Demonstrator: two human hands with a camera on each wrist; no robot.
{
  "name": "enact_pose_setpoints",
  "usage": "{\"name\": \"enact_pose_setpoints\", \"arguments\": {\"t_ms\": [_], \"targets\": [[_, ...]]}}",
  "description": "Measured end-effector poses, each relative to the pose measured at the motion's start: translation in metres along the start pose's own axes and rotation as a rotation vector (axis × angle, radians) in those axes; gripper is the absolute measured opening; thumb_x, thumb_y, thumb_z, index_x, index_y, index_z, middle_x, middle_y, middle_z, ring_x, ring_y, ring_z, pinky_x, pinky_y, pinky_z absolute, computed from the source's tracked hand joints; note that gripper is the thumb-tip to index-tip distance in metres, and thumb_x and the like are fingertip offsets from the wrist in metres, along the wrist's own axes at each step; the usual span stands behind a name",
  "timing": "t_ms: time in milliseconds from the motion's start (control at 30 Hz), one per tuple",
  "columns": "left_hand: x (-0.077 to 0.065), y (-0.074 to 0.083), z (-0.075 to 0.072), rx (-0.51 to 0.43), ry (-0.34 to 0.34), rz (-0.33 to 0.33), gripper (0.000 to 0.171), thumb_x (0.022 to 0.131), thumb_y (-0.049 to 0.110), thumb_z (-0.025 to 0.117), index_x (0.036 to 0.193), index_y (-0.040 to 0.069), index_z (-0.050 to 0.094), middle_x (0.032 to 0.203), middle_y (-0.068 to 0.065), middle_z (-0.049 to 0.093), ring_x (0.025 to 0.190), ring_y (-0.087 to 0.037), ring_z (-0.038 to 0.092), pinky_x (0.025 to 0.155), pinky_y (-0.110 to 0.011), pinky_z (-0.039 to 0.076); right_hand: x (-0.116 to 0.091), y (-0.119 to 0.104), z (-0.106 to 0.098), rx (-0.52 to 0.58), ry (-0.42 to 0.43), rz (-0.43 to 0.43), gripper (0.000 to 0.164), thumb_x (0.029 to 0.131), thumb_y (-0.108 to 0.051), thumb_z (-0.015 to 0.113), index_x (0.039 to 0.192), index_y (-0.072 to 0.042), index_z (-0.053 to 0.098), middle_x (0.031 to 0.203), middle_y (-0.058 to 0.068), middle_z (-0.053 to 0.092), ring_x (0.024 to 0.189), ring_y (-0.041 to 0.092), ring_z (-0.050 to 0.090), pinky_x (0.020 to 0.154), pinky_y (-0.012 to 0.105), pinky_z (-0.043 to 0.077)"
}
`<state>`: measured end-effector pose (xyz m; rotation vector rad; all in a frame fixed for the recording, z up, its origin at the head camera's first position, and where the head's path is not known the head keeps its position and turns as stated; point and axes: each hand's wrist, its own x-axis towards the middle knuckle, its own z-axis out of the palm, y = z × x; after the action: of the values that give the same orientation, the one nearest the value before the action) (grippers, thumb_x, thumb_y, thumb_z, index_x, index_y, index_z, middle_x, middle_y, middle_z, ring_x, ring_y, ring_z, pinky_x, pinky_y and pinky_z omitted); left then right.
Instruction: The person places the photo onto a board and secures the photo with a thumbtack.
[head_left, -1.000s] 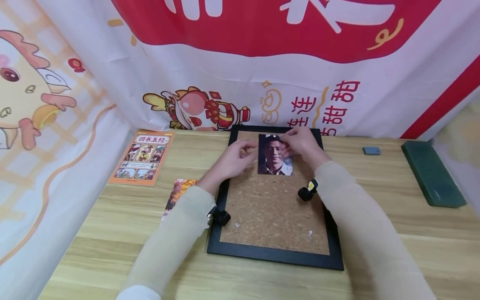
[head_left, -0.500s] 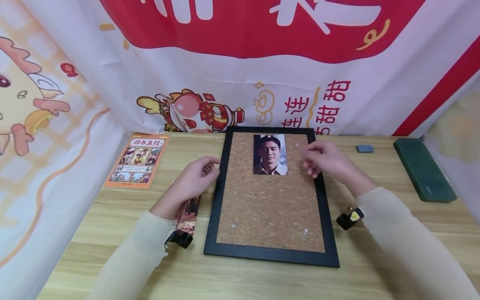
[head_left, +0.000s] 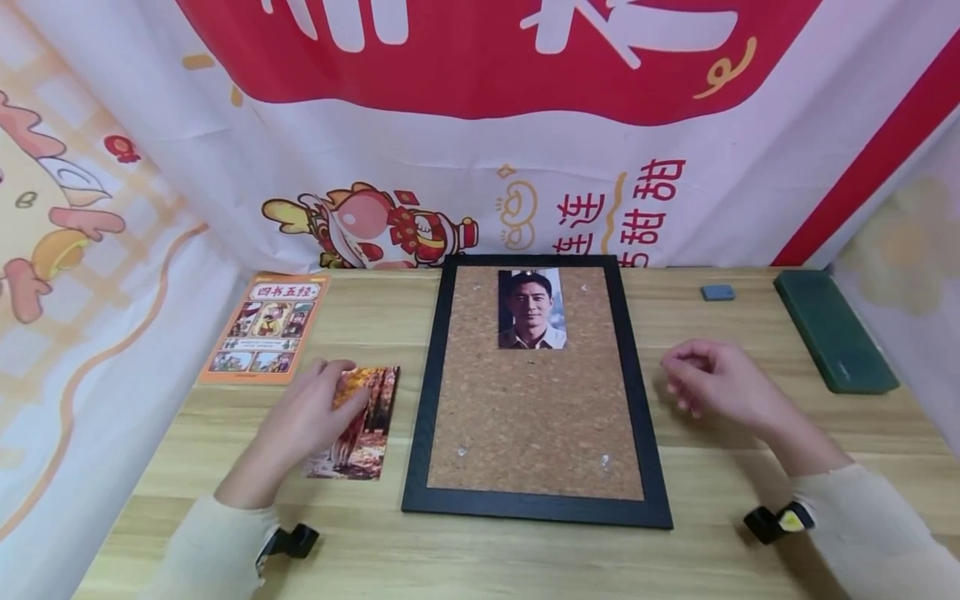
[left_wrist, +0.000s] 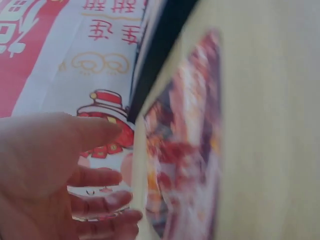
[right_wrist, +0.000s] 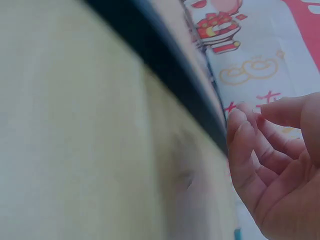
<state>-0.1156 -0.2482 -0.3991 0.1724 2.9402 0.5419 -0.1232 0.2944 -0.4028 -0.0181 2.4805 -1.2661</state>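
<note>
Both hands are now keeping away from the portrait photo (head_left: pixel 532 312), whereas a second ago they were working at its edges. It is lying upright on the framed corkboard (head_left: pixel 536 408), near the top and a little left of the board's centre, at the upper middle of the head view. A tiny bright spot is showing at its top edge; whether that is a pin is too small to tell. The print is staying in place without being held, so the handling of it seems to be done for the moment.

The left hand (head_left: pixel 309 415) has been swinging down from the corkboard and is now hovering at the autumn photo (head_left: pixel 375 429), left of centre, covering part of its left side. In the left wrist view its grip is appearing released: the fingers are extending loosely with nothing between them. Whether a fingertip is already touching the print cannot be told. Attention is seemingly shifting to this second print, which is lying apart from the board.

The right hand (head_left: pixel 722 383) has been drawing off to the right of the frame. Its grip is also holding nothing, the fingers bending loosely above the wooden surface (head_left: pixel 720 467).

An orange comic booklet (head_left: pixel 273 329) is lying at the left, while a small blue block (head_left: pixel 717 292) and a dark green case (head_left: pixel 836 333) are sitting toward the upper right.
</note>
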Motion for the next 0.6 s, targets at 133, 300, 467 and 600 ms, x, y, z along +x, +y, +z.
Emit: {"name": "enact_pose_setpoints", "arguments": {"t_ms": [133, 300, 467, 600], "targets": [[-0.011, -0.011, 0.002, 0.09, -0.051, -0.07, 0.086, 0.104, 0.057, 0.065, 0.158, -0.006, 0.042, 0.139, -0.038, 0.052, 0.115, -0.052, 0.062, 0.09, -0.064, 0.056, -0.016, 0.017, 0.001, -0.029, 0.001, 0.027, 0.038, 0.114, -0.029, 0.057, 0.132, 0.003, 0.062, 0.094, 0.012, 0.071, 0.073, 0.022, 0.067, 0.062, 0.035, 0.061], [-0.016, -0.017, 0.006, 0.132, -0.08, -0.105, 0.102, 0.098, 0.065, 0.069, 0.161, -0.007, 0.035, 0.142, -0.044, 0.047, 0.121, -0.059, 0.058, 0.09, -0.069, 0.055, -0.025, 0.03, 0.001, -0.038, 0.011, 0.066, 0.036, 0.111, -0.026, 0.062, 0.131, 0.004, 0.061, 0.087, 0.01, 0.069, 0.067, 0.023, 0.066, 0.059, 0.036, 0.061], [-0.014, -0.017, 0.01, 0.131, -0.106, -0.126, 0.109, 0.095, 0.066, 0.072, 0.162, -0.01, 0.031, 0.143, -0.044, 0.047, 0.121, -0.06, 0.06, 0.093, -0.069, 0.056, -0.028, 0.04, 0.003, -0.032, -0.022, 0.131, 0.038, 0.109, -0.025, 0.066, 0.133, 0.004, 0.059, 0.086, 0.009, 0.069, 0.068, 0.023, 0.067, 0.06, 0.036, 0.061], [-0.015, -0.019, 0.011, 0.06, -0.091, -0.137, 0.103, 0.098, 0.056, 0.075, 0.161, -0.011, 0.03, 0.147, -0.043, 0.046, 0.127, -0.061, 0.057, 0.101, -0.071, 0.052, -0.027, 0.043, 0.005, -0.022, -0.024, 0.16, 0.038, 0.109, -0.024, 0.067, 0.132, 0.004, 0.06, 0.085, 0.009, 0.068, 0.068, 0.023, 0.067, 0.06, 0.035, 0.061]]}}
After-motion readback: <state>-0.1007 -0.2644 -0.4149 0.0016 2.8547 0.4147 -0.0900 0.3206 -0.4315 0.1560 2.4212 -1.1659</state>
